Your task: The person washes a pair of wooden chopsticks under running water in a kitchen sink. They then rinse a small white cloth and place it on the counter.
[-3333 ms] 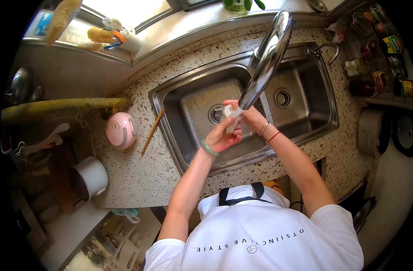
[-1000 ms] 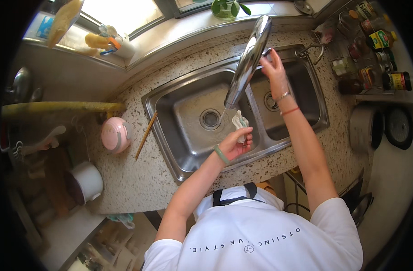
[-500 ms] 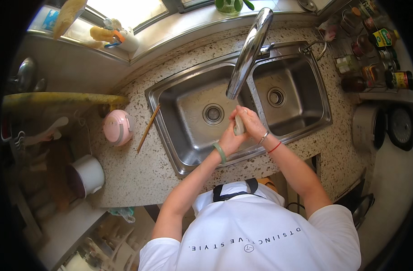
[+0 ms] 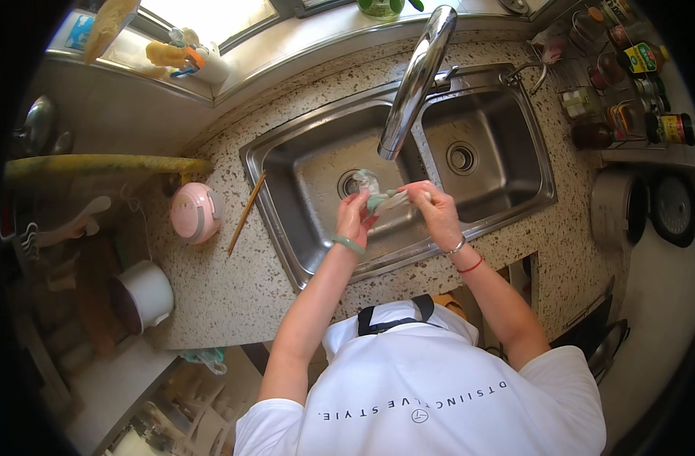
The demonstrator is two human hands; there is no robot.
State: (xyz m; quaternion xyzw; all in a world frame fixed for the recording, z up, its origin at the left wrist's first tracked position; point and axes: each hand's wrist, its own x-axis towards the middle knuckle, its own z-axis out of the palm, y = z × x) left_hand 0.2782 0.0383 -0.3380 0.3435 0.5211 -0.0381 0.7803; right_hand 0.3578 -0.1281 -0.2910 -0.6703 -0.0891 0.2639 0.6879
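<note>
Above the large left basin [image 4: 309, 228] of the steel double sink, a crumpled white and pale-green cloth [image 4: 374, 199] is stretched between my two hands. My left hand [image 4: 353, 218], below a green bangle, has its fingers closed around the bunched part of the cloth. With bent fingers, my right hand [image 4: 437, 216] pinches the cloth's other end, drawn out thin to the right. The chrome faucet [image 4: 416, 87] arches over the basin just beyond my hands. I see no water stream from its spout. Part of the basin's drain [image 4: 350, 185] shows behind the cloth.
Wooden chopsticks [image 4: 246, 214] rest on the speckled counter [image 4: 210, 296] against the sink's left rim. Left of them stand a pink round lidded container [image 4: 195, 213] and a white pot [image 4: 144, 294]. Jars crowd a rack [image 4: 628, 106] at right. The smaller basin [image 4: 499, 129] adjoins on the right.
My hands were pressed together with the cloth squeezed between them. Now they are apart, left hand to the left, right hand to the right, and the cloth is spread out between them.
</note>
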